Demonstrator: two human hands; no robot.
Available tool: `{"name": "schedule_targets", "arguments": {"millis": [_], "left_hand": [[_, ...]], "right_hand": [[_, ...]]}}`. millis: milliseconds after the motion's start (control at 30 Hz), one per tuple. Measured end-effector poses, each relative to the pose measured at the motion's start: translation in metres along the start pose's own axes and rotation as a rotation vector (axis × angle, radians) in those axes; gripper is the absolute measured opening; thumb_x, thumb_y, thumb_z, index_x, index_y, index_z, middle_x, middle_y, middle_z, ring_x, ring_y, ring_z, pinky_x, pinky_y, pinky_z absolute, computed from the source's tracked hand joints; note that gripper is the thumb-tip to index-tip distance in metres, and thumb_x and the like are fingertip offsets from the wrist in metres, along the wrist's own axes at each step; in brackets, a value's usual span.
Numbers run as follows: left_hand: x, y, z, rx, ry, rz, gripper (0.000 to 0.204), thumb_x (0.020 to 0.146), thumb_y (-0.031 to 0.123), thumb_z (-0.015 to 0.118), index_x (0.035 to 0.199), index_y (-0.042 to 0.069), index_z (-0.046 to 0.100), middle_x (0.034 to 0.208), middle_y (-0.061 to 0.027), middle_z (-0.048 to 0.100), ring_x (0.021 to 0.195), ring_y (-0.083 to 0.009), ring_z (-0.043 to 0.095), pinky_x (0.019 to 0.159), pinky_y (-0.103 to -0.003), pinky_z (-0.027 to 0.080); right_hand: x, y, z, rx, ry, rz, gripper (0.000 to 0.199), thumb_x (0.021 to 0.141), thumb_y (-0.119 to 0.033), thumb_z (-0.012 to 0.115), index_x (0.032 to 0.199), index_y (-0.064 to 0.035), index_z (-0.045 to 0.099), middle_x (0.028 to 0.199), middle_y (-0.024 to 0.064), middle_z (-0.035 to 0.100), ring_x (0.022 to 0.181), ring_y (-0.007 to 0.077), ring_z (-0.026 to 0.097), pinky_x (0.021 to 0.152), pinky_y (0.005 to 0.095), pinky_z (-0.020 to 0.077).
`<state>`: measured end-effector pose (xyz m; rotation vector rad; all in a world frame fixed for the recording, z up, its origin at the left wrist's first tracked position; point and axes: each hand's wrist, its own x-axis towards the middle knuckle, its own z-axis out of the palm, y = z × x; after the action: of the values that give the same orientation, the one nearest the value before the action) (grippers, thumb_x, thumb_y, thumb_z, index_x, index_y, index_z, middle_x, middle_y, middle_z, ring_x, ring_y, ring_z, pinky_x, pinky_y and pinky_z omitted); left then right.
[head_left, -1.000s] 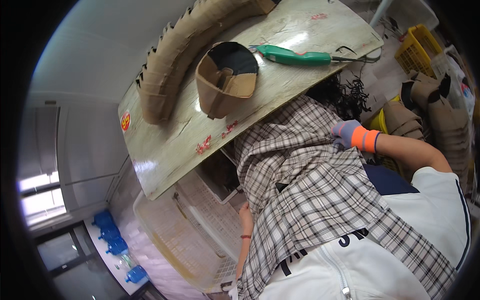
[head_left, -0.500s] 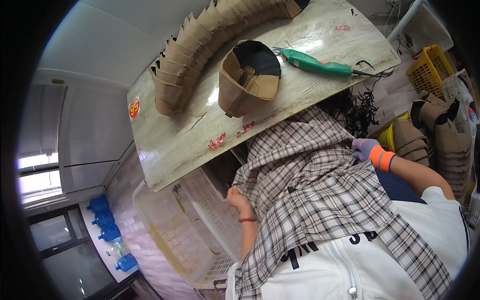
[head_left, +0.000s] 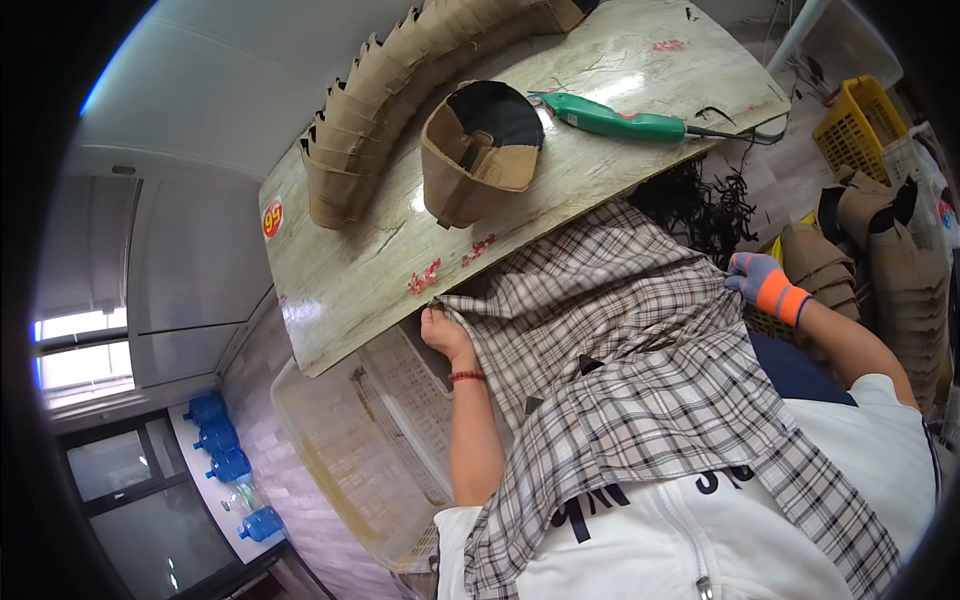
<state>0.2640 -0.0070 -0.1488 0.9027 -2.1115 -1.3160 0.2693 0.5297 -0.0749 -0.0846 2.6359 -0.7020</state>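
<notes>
A black, white and grey plaid apron (head_left: 660, 390) covers my front and lap, its lower part spread out toward the table edge. My bare left hand (head_left: 446, 334), a red bracelet at its wrist, pinches the apron's left edge close to the table's front edge. On the other side my right hand (head_left: 755, 280), in a grey-purple and orange glove, grips the apron's right edge. Above them on the table (head_left: 350, 290) stands one tan fabric shoe upper (head_left: 475, 180) with a black lining. Beside it lies a green electric cutter (head_left: 620, 120) with a cord.
A long curved row of nested tan uppers (head_left: 380, 110) runs along the table's far left. More stacked uppers (head_left: 905, 270) and a yellow basket (head_left: 862, 125) are at the right. Black scraps (head_left: 705, 215) hang below the table edge. A translucent crate (head_left: 345, 450) sits at lower left.
My left hand has moved up and outward to the table edge, drawing the apron wider and flatter. My right hand has shifted slightly right and up, still gripping the cloth.
</notes>
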Motion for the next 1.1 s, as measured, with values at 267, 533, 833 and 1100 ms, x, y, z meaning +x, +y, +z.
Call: {"name": "schedule_targets", "arguments": {"millis": [267,533,833,1100], "left_hand": [[-0.044,-0.097,-0.05,0.338,-0.173,0.054,0.019,0.088,0.014,0.055,0.085,-0.004,0.06,0.075,-0.0234,0.059,0.069,-0.0347,0.053,0.068,-0.041,0.044],[-0.087,-0.064,-0.06,0.216,-0.264,-0.004,0.018,0.091,0.002,0.055,0.106,0.0,0.064,0.098,-0.0087,0.061,0.081,-0.0204,0.061,0.078,-0.031,0.049],[-0.008,0.114,-0.003,-0.798,-0.324,-0.253,0.028,0.095,0.01,0.058,0.118,-0.006,0.059,0.107,-0.0079,0.063,0.095,-0.016,0.059,0.084,-0.03,0.051],[0.047,0.142,0.083,-1.142,-0.669,-0.588,0.038,0.091,0.016,0.065,0.124,-0.002,0.055,0.118,-0.009,0.063,0.112,-0.0262,0.056,0.1,-0.042,0.043]], "right_hand": [[0.098,0.019,0.059,0.654,0.072,0.118,0.033,0.091,-0.034,0.066,0.104,-0.0029,0.064,0.081,0.0062,0.068,0.077,0.0136,0.062,0.069,0.0315,0.0488],[0.237,0.002,0.097,-0.371,0.283,-0.192,0.029,0.089,-0.027,0.051,0.101,-0.0093,0.07,0.099,0.017,0.069,0.093,0.0344,0.064,0.079,0.0407,0.0517],[0.108,-0.08,0.006,-0.143,0.358,-0.279,0.032,0.091,-0.034,0.059,0.112,-0.0108,0.066,0.094,0.014,0.067,0.093,0.0344,0.061,0.082,0.0415,0.0478],[0.186,-0.145,-0.071,-0.416,0.379,-0.147,0.063,0.078,-0.046,0.072,0.126,-0.009,0.055,0.107,0.0149,0.064,0.102,0.0328,0.06,0.088,0.0403,0.0476]]}}
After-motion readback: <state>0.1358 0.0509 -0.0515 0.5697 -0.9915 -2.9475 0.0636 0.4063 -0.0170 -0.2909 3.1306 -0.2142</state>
